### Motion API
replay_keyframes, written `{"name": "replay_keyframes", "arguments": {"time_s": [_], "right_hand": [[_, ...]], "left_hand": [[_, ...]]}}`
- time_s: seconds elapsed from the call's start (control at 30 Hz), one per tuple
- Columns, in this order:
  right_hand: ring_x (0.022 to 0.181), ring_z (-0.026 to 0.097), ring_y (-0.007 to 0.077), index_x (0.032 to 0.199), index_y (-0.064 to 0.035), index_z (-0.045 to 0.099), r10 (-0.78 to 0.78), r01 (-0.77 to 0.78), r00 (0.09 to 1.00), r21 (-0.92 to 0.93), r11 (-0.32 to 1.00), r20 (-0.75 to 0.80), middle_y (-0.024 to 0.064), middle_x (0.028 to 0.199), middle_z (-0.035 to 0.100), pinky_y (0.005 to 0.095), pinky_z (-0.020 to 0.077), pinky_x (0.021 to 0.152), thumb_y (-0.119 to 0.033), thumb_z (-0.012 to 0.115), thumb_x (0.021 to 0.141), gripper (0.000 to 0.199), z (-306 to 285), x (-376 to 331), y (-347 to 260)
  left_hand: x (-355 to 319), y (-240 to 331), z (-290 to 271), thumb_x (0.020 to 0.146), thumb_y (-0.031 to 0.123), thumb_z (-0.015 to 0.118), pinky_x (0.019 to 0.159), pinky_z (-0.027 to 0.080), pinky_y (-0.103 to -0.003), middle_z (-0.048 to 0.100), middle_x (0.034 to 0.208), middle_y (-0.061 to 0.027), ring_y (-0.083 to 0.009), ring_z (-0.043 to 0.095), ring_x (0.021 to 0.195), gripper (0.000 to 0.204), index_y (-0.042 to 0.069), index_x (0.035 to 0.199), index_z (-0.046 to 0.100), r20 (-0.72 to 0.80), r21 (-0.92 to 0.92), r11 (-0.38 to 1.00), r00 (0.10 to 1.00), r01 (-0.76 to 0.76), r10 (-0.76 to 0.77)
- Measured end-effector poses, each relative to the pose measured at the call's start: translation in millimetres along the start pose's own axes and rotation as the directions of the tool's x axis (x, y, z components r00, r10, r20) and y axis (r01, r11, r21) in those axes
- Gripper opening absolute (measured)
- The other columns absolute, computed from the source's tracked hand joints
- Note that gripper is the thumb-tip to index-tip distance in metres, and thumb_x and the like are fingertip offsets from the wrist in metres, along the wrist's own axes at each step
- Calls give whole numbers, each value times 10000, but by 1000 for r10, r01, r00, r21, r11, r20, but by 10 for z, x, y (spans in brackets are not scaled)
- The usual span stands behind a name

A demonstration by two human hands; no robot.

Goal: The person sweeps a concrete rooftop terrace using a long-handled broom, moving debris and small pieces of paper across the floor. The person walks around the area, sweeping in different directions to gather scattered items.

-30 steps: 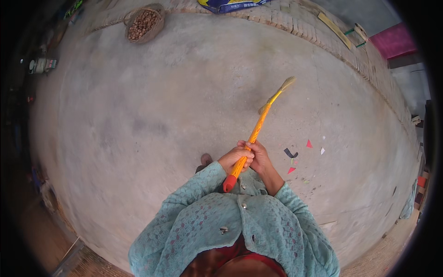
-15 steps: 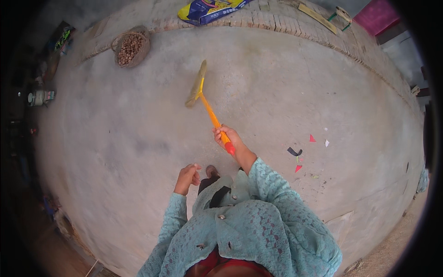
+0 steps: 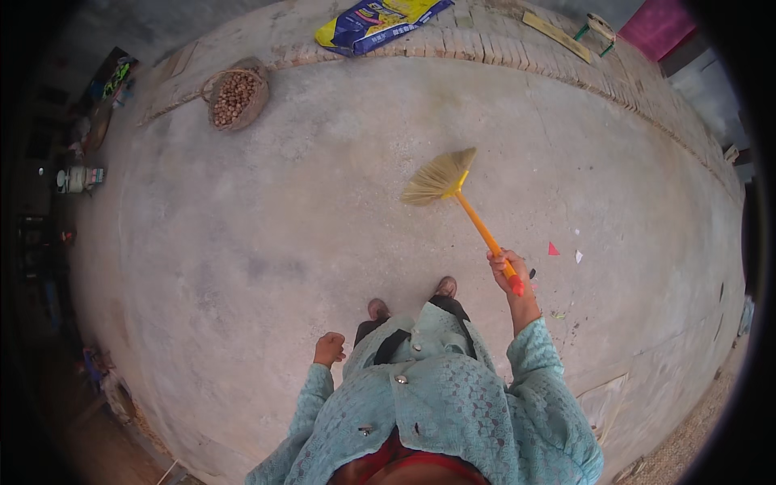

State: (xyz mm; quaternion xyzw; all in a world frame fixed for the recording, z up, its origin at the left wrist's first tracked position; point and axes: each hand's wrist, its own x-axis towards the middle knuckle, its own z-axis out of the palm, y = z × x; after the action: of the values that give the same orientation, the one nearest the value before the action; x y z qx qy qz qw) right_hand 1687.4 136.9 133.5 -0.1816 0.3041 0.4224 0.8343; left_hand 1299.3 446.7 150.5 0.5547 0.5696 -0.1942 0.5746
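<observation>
Broom: in the right hand, slanting forward and to the left, away from the body; the broom has an orange handle, a yellow collar and a red end cap.
Bristles: fanned wide, straw-coloured, over the floor ahead of the feet; whether the bristles touch it, I cannot tell.
Right hand: wrapped around the handle just above the red cap, fingers closed on it.
Left hand: low and well apart from the broom, beside the jacket; the left hand has its fingers curled in, but whether they press into the palm, I cannot tell.
Jacket: pale teal, patterned, with buttons down the front of the jacket.
Shoes: two, brown, on the floor below the broom; the right shoe is farther forward than the left shoe.
Scraps: a red scrap and a white scrap, near each other, right of the right hand.
Basket: upper left, the basket filled with brown round things.
Sack: blue and yellow, the sack lies at the brick edging.
Plank: upper right, the plank lies beside a stool.
</observation>
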Motion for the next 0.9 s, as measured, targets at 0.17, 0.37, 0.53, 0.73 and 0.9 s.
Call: {"name": "replay_keyframes", "arguments": {"time_s": [0.17, 0.37, 0.53, 0.73, 0.9], "right_hand": [[488, 425, 91, 1204, -147, 264, -98, 69, 982, -174, 982, -164, 156, 789, 452, 158, 398, 410, 44, 432, 710, 556, 407, -966, 67], [490, 388, 79, 1307, -283, 166, 48, -107, 978, -289, 951, -203, 124, 816, 454, 180, 360, 407, 43, 443, 692, 749, 417, -1828, 676], [487, 413, 118, 1184, -204, 321, 210, -209, 975, 31, 978, -69, 173, 786, 467, 189, 364, 393, 92, 409, 705, 570, 83, -1693, 886], [465, 412, 121, 1185, -184, 269, 147, -138, 977, 70, 988, -153, 219, 796, 462, 187, 364, 385, 95, 418, 693, 585, -326, -1391, 887], [453, 431, 131, 1296, -202, 140, -126, 62, 917, -177, 982, -379, 221, 788, 463, 203, 382, 381, 99, 437, 670, 755, -463, -1633, 397]], "left_hand": [[247, -167, -112, 757, 229, 501, 383, 458, -282, 529, 617, -72, -166, 554, 458, 219, 44, 865, 548, -69, -108, 993, 996, 43, -51], [427, -483, -59, 756, 216, 482, 393, 480, -334, 518, 627, -83, -202, 561, 478, 237, 37, 906, 524, -30, -127, 979, 986, 158, -163], [552, -524, -80, 759, 208, 478, 397, 483, -348, 515, 641, -89, -216, 563, 484, 244, 38, 933, 500, 82, 147, 989, 996, -34, 22], [498, -161, -155, 793, 234, 488, 396, 480, -327, 514, 642, -74, -203, 565, 487, 231, 52, 935, 496, -20, -132, 991, 999, 27, -30], [499, -151, -174, 792, 240, 489, 396, 473, -318, 514, 643, -72, -200, 559, 480, 230, 58, 931, 503, -31, -126, 992, 999, 29, -34]]}}
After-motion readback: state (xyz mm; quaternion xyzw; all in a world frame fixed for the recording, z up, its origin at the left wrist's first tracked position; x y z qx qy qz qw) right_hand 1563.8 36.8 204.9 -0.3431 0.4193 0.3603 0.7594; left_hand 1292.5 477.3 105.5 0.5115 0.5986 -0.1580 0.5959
